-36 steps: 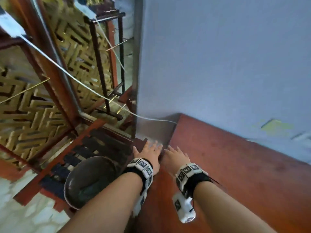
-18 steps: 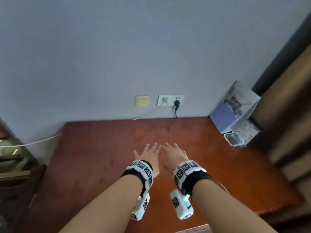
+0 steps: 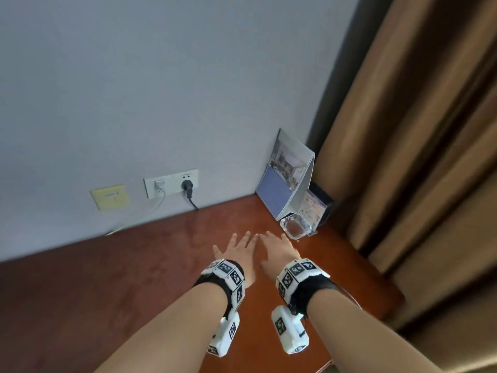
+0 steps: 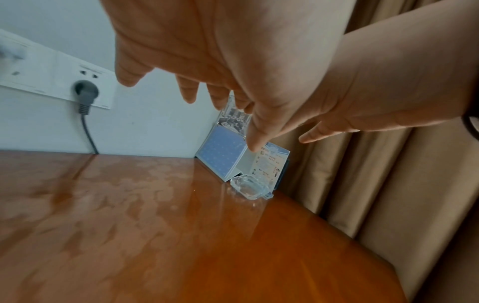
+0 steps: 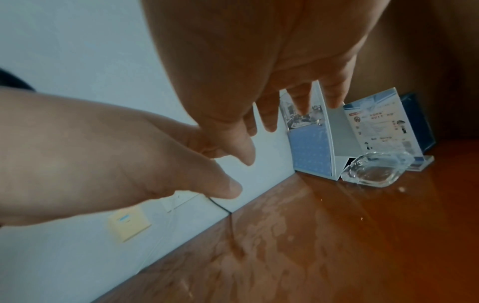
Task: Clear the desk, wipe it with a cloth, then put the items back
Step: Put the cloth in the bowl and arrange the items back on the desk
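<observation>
The red-brown wooden desk [image 3: 107, 292] has damp-looking streaks on its top. In its far right corner stand a blue tent calendar [image 3: 278, 196], a clear card stand [image 3: 313, 208] and a glass ashtray [image 3: 295, 226]. My left hand [image 3: 238, 250] and right hand [image 3: 277, 247] hover side by side over the desk, palms down, fingers straight, holding nothing. The right fingertips are just short of the ashtray. From the left wrist, the calendar [image 4: 220, 157] and ashtray [image 4: 250, 187] lie beyond the fingers. The right wrist view shows the ashtray [image 5: 376, 170] under the fingertips.
A white socket strip [image 3: 172, 183] with a black plug [image 3: 187, 185] and a yellow wall plate [image 3: 110, 196] sit on the grey wall behind the desk. Cables drop behind the desk's back edge. A brown curtain [image 3: 416, 157] hangs close along the desk's right edge.
The head view has swung right, from the lattice screen and bowl at the desk's left end to its right corner. Both hands stay flat and together, now near the ashtray.
</observation>
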{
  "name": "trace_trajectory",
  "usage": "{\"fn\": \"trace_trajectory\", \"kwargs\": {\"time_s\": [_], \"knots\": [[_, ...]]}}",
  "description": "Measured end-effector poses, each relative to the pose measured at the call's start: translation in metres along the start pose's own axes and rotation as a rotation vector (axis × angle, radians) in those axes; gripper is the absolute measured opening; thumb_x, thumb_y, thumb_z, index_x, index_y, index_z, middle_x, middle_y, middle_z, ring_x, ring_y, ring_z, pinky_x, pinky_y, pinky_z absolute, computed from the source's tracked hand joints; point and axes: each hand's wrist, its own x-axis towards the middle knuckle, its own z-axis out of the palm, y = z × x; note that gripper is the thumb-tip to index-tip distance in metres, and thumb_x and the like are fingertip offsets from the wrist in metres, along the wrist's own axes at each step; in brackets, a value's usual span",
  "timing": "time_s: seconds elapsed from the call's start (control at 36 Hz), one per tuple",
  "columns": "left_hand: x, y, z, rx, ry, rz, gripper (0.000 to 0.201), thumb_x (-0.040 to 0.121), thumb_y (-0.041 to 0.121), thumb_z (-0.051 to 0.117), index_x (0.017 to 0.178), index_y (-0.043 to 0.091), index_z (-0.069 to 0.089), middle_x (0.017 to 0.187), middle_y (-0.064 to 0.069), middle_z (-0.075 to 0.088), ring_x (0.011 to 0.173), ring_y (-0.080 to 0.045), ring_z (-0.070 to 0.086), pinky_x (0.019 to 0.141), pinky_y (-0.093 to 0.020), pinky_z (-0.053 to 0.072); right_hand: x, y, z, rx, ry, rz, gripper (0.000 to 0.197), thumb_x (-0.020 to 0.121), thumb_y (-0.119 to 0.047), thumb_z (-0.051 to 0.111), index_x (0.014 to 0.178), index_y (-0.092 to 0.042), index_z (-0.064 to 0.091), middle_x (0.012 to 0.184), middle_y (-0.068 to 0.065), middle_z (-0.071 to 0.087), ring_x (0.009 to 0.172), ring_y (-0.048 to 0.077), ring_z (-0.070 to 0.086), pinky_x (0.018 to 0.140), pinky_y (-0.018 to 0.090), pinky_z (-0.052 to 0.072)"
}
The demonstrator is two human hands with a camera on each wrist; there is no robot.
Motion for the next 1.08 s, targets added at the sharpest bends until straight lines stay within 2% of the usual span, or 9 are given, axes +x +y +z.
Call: {"fn": "trace_trajectory", "kwargs": {"time_s": [0.17,0.31,0.42,0.5,0.64,0.72,0.89,0.97,1.08], "knots": [[0.063,0.029,-0.026,-0.021,-0.003,0.018,0.087,0.095,0.023,0.056,0.157,0.034,-0.005,0.164,0.013,-0.011,0.152,-0.022,-0.01,0.115,-0.068,0.004,0.064,0.035,-0.026,-0.044,0.014,-0.011,0.076,0.091,-0.027,0.049,0.152,-0.022,0.004,0.16,-0.001,0.006,0.147,0.025,0.002,0.118,0.046,0.017],[0.097,0.048,-0.039,-0.021,-0.007,0.003,0.091,0.094,0.018,0.057,0.156,0.037,-0.007,0.164,0.013,-0.011,0.152,-0.022,-0.01,0.115,-0.068,0.004,0.091,0.058,-0.047,-0.006,0.068,-0.007,0.073,0.091,-0.024,0.049,0.151,-0.026,0.008,0.159,-0.006,0.011,0.146,0.027,0.009,0.115,0.047,0.025],[0.119,0.065,-0.054,-0.036,0.009,0.001,0.094,0.092,0.015,0.058,0.156,0.038,-0.009,0.165,0.012,-0.011,0.152,-0.022,-0.01,0.115,-0.068,0.004,0.113,0.075,-0.069,-0.016,0.115,-0.075,0.068,0.092,-0.024,0.046,0.151,-0.021,0.013,0.159,-0.002,0.014,0.146,0.025,0.011,0.117,0.044,0.02],[0.136,0.08,-0.071,-0.042,0.043,0.004,0.097,0.091,0.012,0.058,0.155,0.039,-0.011,0.165,0.011,-0.01,0.152,-0.022,-0.01,0.115,-0.068,0.005,0.128,0.088,-0.1,-0.055,0.143,-0.158,0.066,0.094,-0.022,0.044,0.152,-0.015,0.014,0.159,0.003,0.014,0.145,0.021,0.013,0.119,0.035,0.013],[0.171,0.102,-0.115,-0.025,0.159,0.029,0.09,0.095,0.019,0.053,0.155,0.039,-0.011,0.165,0.009,-0.009,0.152,-0.022,-0.006,0.117,-0.065,0.008,0.152,0.103,-0.163,-0.056,0.257,-0.265,0.053,0.088,-0.015,0.05,0.139,-0.008,0.038,0.14,0.008,0.046,0.129,0.023,0.043,0.108,0.03,0.033],[0.191,0.114,-0.14,-0.032,0.227,0.025,0.089,0.094,0.019,0.055,0.155,0.039,-0.007,0.165,0.01,-0.007,0.152,-0.021,-0.006,0.117,-0.064,0.009,0.167,0.117,-0.197,-0.042,0.326,-0.279,0.042,0.089,-0.015,0.048,0.131,-0.011,0.048,0.131,0.008,0.052,0.123,0.028,0.046,0.103,0.033,0.037],[0.224,0.14,-0.177,0.065,0.254,0.001,0.087,0.094,0.023,0.056,0.156,0.039,-0.004,0.166,0.004,-0.005,0.152,-0.025,-0.003,0.115,-0.067,0.011,0.211,0.142,-0.24,-0.058,0.407,-0.158,0.044,0.087,-0.031,0.053,0.126,-0.012,0.045,0.128,0.01,0.046,0.118,0.029,0.044,0.094,0.041,0.044],[0.244,0.149,-0.19,0.122,0.248,0.003,0.089,0.092,0.023,0.059,0.156,0.04,-0.001,0.166,0.003,-0.006,0.152,-0.026,-0.003,0.115,-0.068,0.011,0.227,0.148,-0.249,-0.125,0.417,-0.078,0.055,0.085,-0.049,0.051,0.126,-0.014,0.045,0.128,0.007,0.046,0.118,0.029,0.043,0.087,0.042,0.042],[0.27,0.151,-0.204,0.252,0.22,0.011,0.095,0.088,0.029,0.066,0.155,0.044,0.001,0.165,0.006,-0.012,0.152,-0.027,-0.007,0.111,-0.072,0.007,0.247,0.148,-0.248,-0.161,0.321,0.022,0.076,0.081,-0.066,0.048,0.138,-0.017,0.038,0.145,0.006,0.036,0.132,0.034,0.029,0.097,0.05,0.033]]}}
